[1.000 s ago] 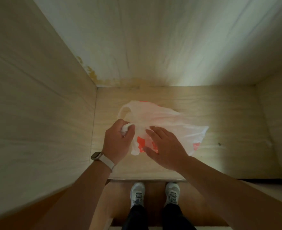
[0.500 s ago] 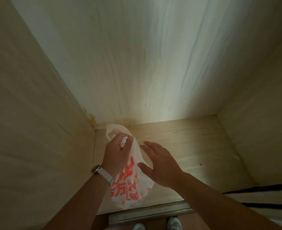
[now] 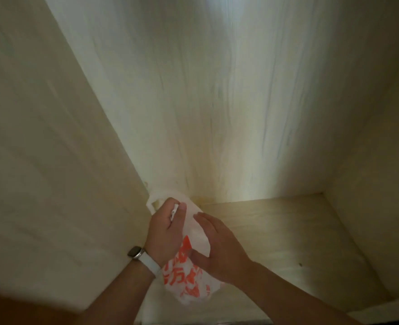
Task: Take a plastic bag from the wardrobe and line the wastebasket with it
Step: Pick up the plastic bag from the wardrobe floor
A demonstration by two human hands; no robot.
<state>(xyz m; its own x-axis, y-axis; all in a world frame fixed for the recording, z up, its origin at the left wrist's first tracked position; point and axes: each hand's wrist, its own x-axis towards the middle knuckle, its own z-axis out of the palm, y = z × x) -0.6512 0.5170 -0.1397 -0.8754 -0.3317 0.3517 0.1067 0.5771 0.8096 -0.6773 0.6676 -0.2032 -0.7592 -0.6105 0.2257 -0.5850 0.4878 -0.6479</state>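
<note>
A white plastic bag [image 3: 189, 280] with orange print hangs inside the pale wooden wardrobe [image 3: 275, 235], lifted off its floor. My left hand [image 3: 165, 231], with a watch on the wrist, is closed around the bag's bunched top, and a handle loop sticks out above the fist. My right hand [image 3: 222, 249] is beside the bag with fingers spread, its thumb and palm touching the bag's right side. The wastebasket is out of view.
The wardrobe's left side panel [image 3: 53, 160] stands close to my left arm. Its back panel [image 3: 217, 102] fills the upper view, and its right side panel [image 3: 376, 207] rises on the right. The wardrobe's front edge [image 3: 381, 313] runs along the bottom right.
The bag went from lying on the wardrobe floor to hanging from my left hand. My right hand came off it and now touches its side. The view tilted upward, hiding the shoes.
</note>
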